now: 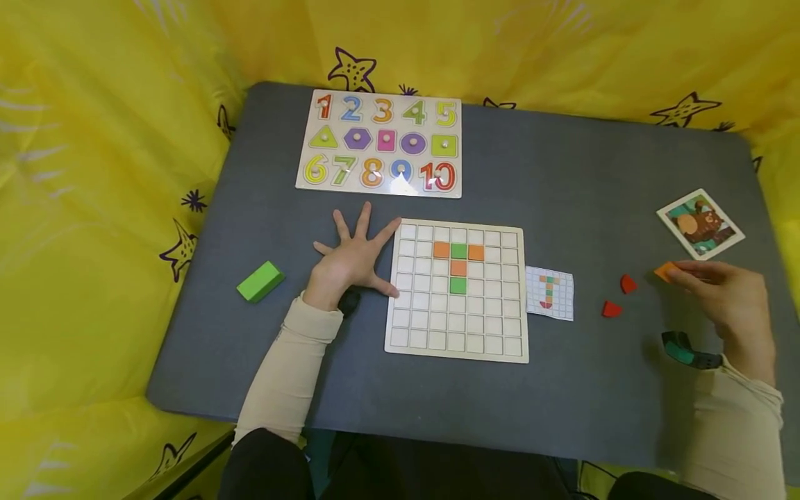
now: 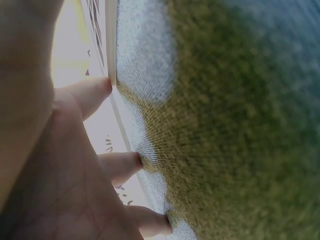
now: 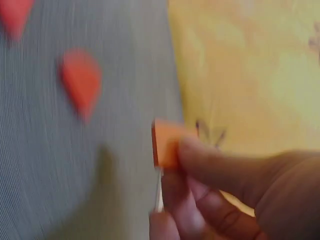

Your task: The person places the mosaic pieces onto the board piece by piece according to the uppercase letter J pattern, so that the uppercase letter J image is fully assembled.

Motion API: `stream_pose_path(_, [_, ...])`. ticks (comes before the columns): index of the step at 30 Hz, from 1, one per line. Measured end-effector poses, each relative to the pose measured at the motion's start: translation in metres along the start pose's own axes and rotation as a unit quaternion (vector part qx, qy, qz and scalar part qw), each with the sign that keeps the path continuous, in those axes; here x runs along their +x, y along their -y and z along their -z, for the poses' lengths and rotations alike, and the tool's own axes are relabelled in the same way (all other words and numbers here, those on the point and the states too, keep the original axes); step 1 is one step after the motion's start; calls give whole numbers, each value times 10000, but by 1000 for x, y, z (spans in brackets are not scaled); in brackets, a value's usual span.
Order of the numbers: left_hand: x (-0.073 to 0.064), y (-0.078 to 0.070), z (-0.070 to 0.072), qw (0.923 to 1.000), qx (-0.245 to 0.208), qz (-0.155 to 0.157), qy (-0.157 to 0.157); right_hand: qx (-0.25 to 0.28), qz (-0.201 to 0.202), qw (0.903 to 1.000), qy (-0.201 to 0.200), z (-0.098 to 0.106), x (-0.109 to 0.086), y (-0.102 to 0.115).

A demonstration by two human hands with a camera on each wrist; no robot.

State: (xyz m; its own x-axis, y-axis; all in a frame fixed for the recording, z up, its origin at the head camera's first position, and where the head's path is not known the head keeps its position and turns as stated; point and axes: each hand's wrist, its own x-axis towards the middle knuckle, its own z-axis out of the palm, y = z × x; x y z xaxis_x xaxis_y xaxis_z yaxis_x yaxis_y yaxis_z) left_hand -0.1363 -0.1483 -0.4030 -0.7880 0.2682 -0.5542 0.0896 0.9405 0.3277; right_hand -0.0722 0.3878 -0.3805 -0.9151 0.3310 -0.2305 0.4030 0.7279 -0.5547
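Observation:
Between thumb and fingers my right hand (image 1: 728, 298) pinches an orange square tile (image 3: 167, 144), raised over the right side of the table. Two red rounded pieces (image 1: 612, 309) lie just left of it; one red piece (image 3: 81, 82) shows closer in the right wrist view. My left hand (image 1: 353, 260) rests with fingers spread, thumb and index fingertip at the left edge of the white grid board (image 1: 419, 338). On the board, orange and green squares (image 1: 458, 267) form a T shape. A small pattern card (image 1: 559, 309) sits against the board's right edge.
A number and shape puzzle board (image 1: 381, 186) lies at the back. A green block (image 1: 260, 281) is left of my left hand. Beyond my right hand lies a bear picture card (image 1: 701, 226). Yellow fabric (image 1: 94, 208) surrounds the dark grey table (image 1: 562, 180).

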Motion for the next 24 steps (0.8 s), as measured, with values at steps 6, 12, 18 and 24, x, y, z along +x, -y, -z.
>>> stream_pose_path(6, [0, 1, 2, 10000, -20, 76, 29, -32, 1289, 9895, 650, -43, -8, 55])
stream_pose_path(12, [1, 0, 3, 9999, -16, 99, 116, -224, 1983, 9705, 1350, -82, -19, 107])
stream_pose_path(18, [1, -1, 2, 9998, 13, 120, 127, -156, 2256, 9558, 1879, -115, -30, 137])
stream_pose_path(24, [2, -1, 0, 9999, 28, 104, 110, -30, 2697, 9378, 2186, -145, -43, 156])
